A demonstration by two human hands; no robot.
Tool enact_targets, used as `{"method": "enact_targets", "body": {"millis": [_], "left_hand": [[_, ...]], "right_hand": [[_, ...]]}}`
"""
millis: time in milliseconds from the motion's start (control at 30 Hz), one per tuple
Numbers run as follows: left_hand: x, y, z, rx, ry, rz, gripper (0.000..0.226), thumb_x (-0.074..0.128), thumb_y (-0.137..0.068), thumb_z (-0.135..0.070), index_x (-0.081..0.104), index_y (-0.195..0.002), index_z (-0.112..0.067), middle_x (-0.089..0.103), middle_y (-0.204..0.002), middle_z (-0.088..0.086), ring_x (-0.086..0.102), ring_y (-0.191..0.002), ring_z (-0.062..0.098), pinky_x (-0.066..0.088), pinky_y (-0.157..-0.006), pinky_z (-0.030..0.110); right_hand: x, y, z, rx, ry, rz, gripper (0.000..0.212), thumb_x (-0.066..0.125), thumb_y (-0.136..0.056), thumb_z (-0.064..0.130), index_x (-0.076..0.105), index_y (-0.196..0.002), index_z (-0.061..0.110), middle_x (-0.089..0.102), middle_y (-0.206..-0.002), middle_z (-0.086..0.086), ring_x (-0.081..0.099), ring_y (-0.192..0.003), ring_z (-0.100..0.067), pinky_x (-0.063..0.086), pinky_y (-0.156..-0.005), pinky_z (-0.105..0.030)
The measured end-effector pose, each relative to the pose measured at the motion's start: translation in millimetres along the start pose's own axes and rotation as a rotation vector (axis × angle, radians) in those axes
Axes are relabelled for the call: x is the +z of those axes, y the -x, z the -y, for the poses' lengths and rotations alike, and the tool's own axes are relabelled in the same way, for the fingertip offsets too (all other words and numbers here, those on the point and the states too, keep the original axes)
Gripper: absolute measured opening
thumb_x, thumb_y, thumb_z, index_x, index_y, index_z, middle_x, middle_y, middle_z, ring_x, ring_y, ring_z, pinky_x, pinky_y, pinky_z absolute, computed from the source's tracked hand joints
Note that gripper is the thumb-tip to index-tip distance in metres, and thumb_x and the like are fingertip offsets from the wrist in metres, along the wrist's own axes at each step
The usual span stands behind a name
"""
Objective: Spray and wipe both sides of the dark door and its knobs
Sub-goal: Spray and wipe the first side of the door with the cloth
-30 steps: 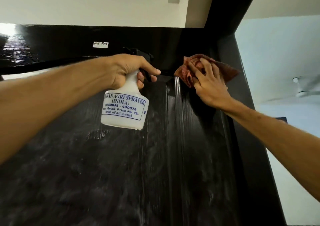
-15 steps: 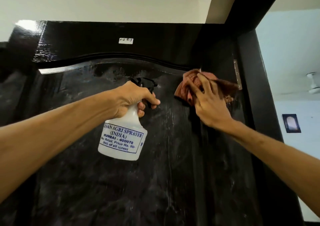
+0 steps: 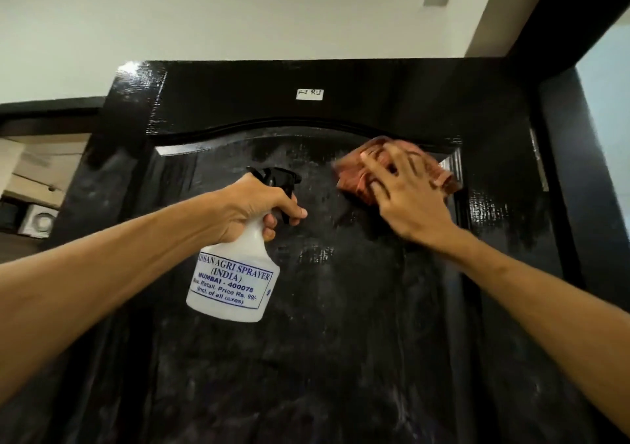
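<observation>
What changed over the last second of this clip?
The right hand slid the cloth from the upper right edge of the door leftward onto its panel. The left hand still grips the spray bottle; neither hand let go.

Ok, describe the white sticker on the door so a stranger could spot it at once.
Find the dark door, then its top rail above the arched moulding. The sticker sits mid-rail: a small white rectangle, the rail's only label.
</observation>
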State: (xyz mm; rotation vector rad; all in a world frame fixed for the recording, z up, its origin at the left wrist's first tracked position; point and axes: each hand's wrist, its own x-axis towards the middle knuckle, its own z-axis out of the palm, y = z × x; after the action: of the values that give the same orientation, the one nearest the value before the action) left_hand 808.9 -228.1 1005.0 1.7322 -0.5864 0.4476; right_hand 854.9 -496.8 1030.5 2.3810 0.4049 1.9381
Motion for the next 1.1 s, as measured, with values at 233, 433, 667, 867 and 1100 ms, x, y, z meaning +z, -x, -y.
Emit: {"method": "enact_targets", "body": {"millis": [233,433,667,867,1100], "left_hand": [[-57,10,16,-0.031,0.006,-0.050,0.021,0.081,-0.081,0.000,0.063,-0.082,-0.011,0.068,-0.076,0.013,0.038,-0.038,0.007,0.037,-0.038,0.020],[-101,17,26,-0.038,0.036,-0.069,0.020,0.081,-0.082,0.000,0.064,-0.085,-0.010,0.070,-0.085,0.015,0.039,-0.037,0.007,0.038,-0.038,0.020],[-154,18,51,-0.071,0.043,-0.131,0.016,0.085,-0.077,0.001,0.071,-0.086,-0.001,0.067,-0.078,0.016,0.039,-0.042,0.011,0.039,-0.039,0.022],[-196,13,63,-0.069,0.017,-0.172,0.025,0.084,-0.078,-0.002,0.072,-0.099,0.001,0.071,-0.085,0.017,0.042,-0.043,0.011,0.042,-0.040,0.024],[-237,13,72,-0.046,-0.050,-0.204,0.022,0.086,-0.076,-0.008,0.074,-0.093,-0.002,0.068,-0.088,0.017,0.044,-0.046,0.014,0.045,-0.044,0.026]], "right_hand": [[43,20,81,-0.360,0.175,0.081,0.057,0.031,-0.100,0.043,0.032,-0.157,0.036,0.026,-0.163,-0.007,0.028,-0.142,-0.037,0.030,-0.114,-0.064],[32,-52,103,0.055,0.017,0.011,0.053,0.032,-0.106,0.040,0.027,-0.159,0.040,0.012,-0.166,-0.004,0.010,-0.151,-0.035,0.023,-0.118,-0.066],[67,-27,188,-0.457,0.103,0.088,0.053,0.031,-0.107,0.048,0.021,-0.159,0.046,0.019,-0.167,-0.001,0.022,-0.147,-0.032,0.023,-0.118,-0.057],[78,-79,230,-0.155,0.108,-0.003,0.060,0.038,-0.102,0.039,0.024,-0.160,0.036,0.016,-0.163,-0.008,0.014,-0.148,-0.036,0.012,-0.123,-0.061],[74,-109,245,-0.201,0.082,0.074,0.053,0.033,-0.106,0.047,0.026,-0.159,0.042,0.017,-0.165,-0.002,0.016,-0.150,-0.031,0.016,-0.122,-0.060]]}}
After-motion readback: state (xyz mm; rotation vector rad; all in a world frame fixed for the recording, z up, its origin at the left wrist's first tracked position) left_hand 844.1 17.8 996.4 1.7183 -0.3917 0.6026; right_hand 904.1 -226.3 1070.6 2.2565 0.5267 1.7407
